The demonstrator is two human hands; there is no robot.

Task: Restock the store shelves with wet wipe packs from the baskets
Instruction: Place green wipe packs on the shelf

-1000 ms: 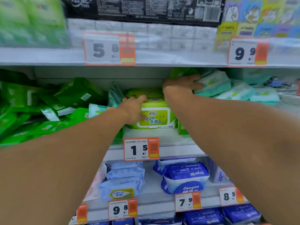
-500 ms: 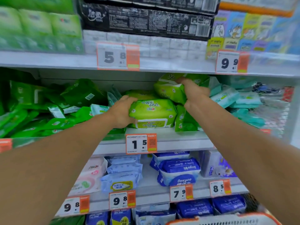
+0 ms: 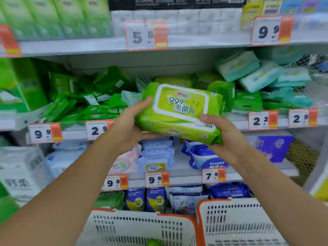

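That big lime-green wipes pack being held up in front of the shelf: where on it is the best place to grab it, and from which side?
By its two short ends, one from each side, as the left hand and right hand do now. The lime-green wipes pack is long, soft and tilted, so thumbs on top and fingers beneath the ends probably keep it from sagging.

Bright, even light from above with soft shadows under each shelf board; motion blur smears the edges, and wide-angle distortion bends the shelf lines.
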